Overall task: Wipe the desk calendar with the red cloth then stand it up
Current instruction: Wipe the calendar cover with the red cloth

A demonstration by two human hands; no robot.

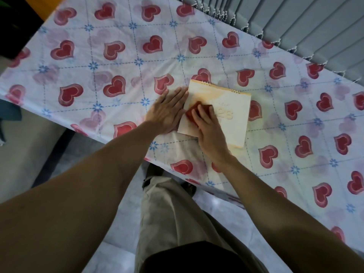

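A pale desk calendar point(232, 107) lies flat on the table, its spiral binding at the far edge. The red cloth point(194, 111) rests on the calendar's left half, mostly covered by my right hand point(209, 127), which presses down on it with fingers curled over it. My left hand point(169, 111) lies flat, fingers spread, on the tablecloth against the calendar's left edge, fingertips touching that edge.
The table point(98, 75) wears a white cloth with red hearts and blue flowers. Grey vertical blinds point(295, 22) hang along its far right side. The table's near edge runs diagonally; my legs and the tiled floor point(122, 203) lie below it.
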